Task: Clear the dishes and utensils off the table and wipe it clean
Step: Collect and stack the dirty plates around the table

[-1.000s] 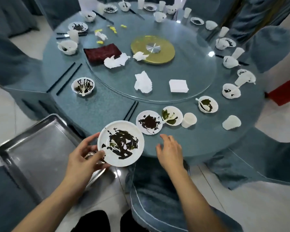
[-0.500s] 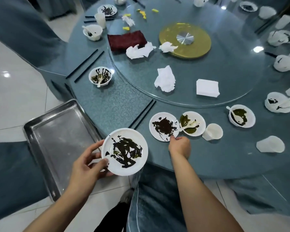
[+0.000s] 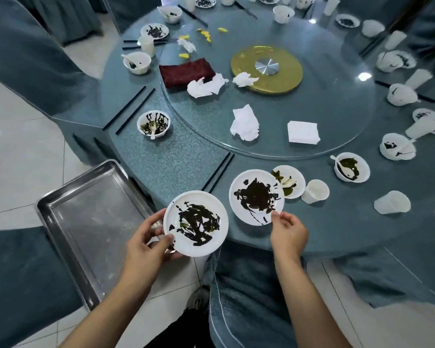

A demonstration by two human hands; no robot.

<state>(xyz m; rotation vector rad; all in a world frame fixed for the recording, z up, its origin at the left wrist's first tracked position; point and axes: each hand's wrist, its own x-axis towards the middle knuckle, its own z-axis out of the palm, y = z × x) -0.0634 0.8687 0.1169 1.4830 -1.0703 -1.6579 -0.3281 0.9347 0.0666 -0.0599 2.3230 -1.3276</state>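
Left hand (image 3: 146, 243) grips plate one (image 3: 196, 223), right hand (image 3: 288, 231) pinches plate two (image 3: 256, 197) just right of it; tray (image 3: 60, 209) lies left.

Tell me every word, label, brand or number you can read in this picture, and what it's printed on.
None can be read: no writing shows anywhere in this view.
The two plates in the hands carry only dark sauce smears, not print.
The cups, napkins, metal tray and gold disc look plain.
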